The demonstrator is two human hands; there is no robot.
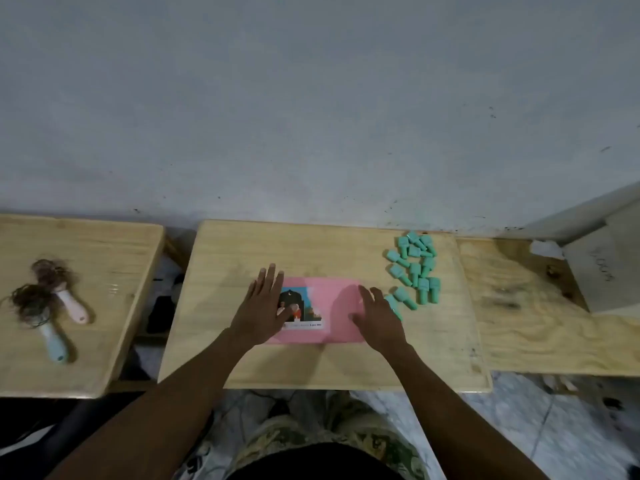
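Note:
A pink card with a small printed picture lies flat in the middle of the centre wooden board. My left hand lies flat on the card's left end, fingers straight and spread. My right hand hovers over or rests on the card's right end with fingers loosely spread, next to a pile of several small teal plastic pieces. One teal piece lies partly under my right fingers; whether they touch it I cannot tell.
On a separate board at the left lie two hairbrushes, one pink and one blue, both tangled with brown hair. A rougher plywood board adjoins on the right, with a grey panel behind it. A wall rises behind.

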